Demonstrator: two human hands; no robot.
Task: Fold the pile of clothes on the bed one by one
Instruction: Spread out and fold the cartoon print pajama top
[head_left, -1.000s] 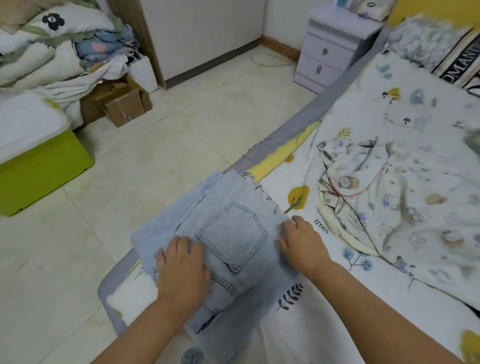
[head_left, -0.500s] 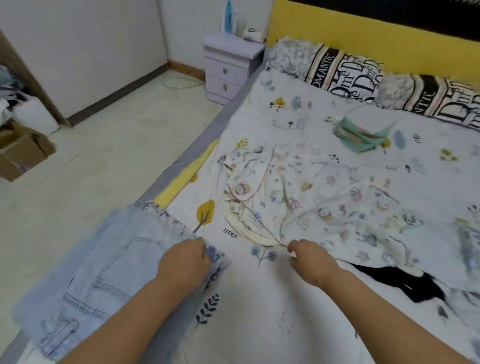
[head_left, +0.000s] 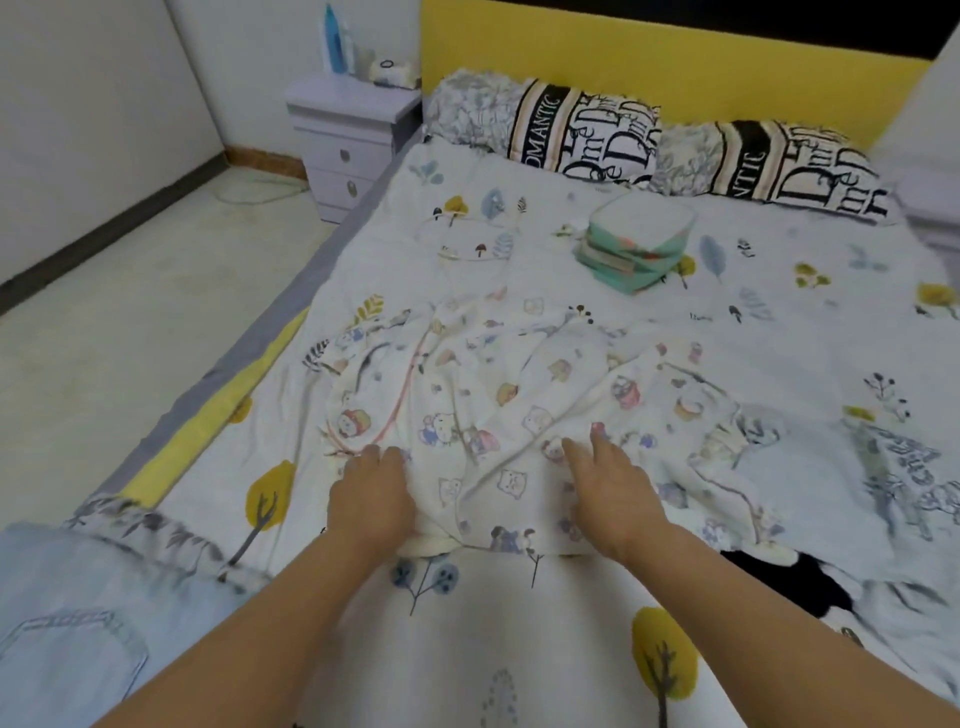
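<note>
A crumpled cartoon-print garment (head_left: 498, 410) lies spread on the bed (head_left: 519, 649), its long axis running roughly across the bed from the floor-side edge toward the far side, with its near hem facing the person. The left hand (head_left: 371, 499) rests on the garment's near left corner, where a cream cuff bunches beneath it; its fingers are curled over the cloth, though whether they truly pinch it cannot be told. The right hand (head_left: 610, 493) lies flat on the garment's near edge, fingers straight and slightly spread, gripping nothing. Left of the garment, at the bed's near corner, sits the folded denim piece (head_left: 67, 623). Beyond the garment, toward the pillows (head_left: 582, 130), stands a folded teal stack (head_left: 636, 244). A black garment (head_left: 789, 577) shows just right of the right forearm.
</note>
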